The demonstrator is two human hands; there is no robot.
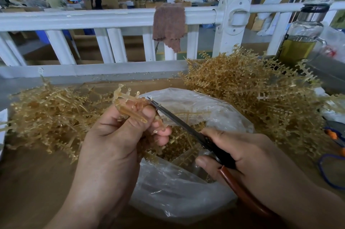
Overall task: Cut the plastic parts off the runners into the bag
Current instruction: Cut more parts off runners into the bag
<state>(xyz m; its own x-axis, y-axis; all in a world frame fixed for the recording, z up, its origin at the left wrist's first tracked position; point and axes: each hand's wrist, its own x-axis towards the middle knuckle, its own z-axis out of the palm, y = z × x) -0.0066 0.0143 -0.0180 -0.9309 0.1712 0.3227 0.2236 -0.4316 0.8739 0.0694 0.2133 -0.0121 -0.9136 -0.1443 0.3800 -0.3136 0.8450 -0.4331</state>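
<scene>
One bag (186, 197), two heaps (242, 86), left hand (115, 135) runner (128, 101), right hand (248, 154) scissors (179, 122)

Brown cloth (169, 25) over white railing (93, 18)

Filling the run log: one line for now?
left hand grips runner over bag | right hand grips scissors, tips at runner | bag open, parts inside

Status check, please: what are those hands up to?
Left hand grips runner. Right hand holds scissors, tips at runner, over open bag. Nothing blocking.
</scene>
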